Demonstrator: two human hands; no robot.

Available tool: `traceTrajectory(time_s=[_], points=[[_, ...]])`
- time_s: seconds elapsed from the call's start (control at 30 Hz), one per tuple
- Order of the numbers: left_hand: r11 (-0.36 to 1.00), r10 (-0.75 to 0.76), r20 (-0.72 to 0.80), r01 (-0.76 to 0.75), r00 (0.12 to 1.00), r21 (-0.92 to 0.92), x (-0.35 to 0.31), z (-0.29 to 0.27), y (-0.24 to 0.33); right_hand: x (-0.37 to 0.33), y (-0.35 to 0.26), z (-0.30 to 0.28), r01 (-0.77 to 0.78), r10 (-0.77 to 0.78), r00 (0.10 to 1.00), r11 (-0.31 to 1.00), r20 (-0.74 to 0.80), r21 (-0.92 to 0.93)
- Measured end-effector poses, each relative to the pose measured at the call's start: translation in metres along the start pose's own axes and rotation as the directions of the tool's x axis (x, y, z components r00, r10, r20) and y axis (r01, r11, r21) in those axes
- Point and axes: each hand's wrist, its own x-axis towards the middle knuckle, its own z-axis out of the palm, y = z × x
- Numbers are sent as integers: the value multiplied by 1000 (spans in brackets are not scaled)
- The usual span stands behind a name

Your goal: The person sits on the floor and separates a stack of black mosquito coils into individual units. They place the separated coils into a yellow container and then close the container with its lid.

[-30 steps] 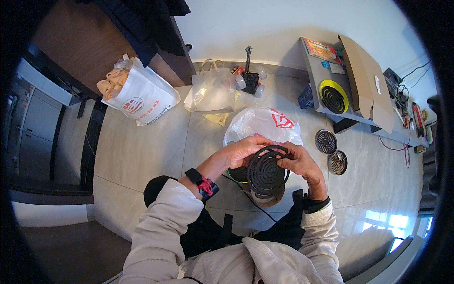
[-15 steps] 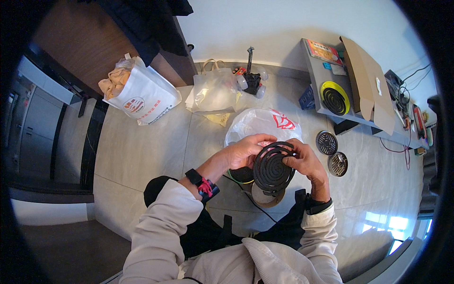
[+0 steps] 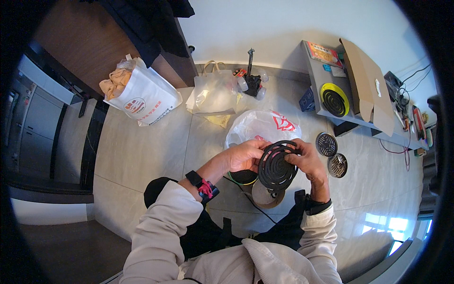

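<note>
Forearms (image 3: 213, 168) angled inward and elbows (image 3: 142, 248) bent, a person holds the left hand (image 3: 243, 155) and right hand (image 3: 305, 158) close together before the body (image 3: 222, 265), the left palm (image 3: 239, 163) facing inward, the right thumb (image 3: 292, 160) pinched toward curled fingers (image 3: 300, 143).

Window-like glare whitens the glossy pale-grey tiled floor (image 3: 350, 213) at lower right, while the flat dark-brown surface (image 3: 66, 248) at lower left sits dim. Fisheye distortion bends outer edges near blackened corners; the black spiral coil (image 3: 276, 168) looks fairly sharp.

Likely a home: tiled floor (image 3: 146, 154), hanging dark clothes (image 3: 149, 26), grey curtain (image 3: 428, 179), cluttered low table (image 3: 314, 78).
</note>
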Motion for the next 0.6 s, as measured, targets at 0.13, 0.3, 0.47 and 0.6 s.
traceTrajectory(time_s=[0.13, 0.3, 0.47, 0.6], points=[[1000, 15, 16, -15, 1000, 13, 0, -2, -2, -2, -2, 5, 67, -67, 998, 993, -1, -101], [999, 47, -89, -48, 995, -6, 4, -8, -1, -4, -3, 6, 111, -110, 994, 987, 10, -112], [986, 108, -91, -118, 990, -114, 7, -6, 0, -3, 3, 9, 104, -110, 993, 982, -31, -159], [976, 154, -30, -156, 988, -152, 5, -2, 2, -2, 6, 6, 23, -21, 999, 999, -48, 28]])
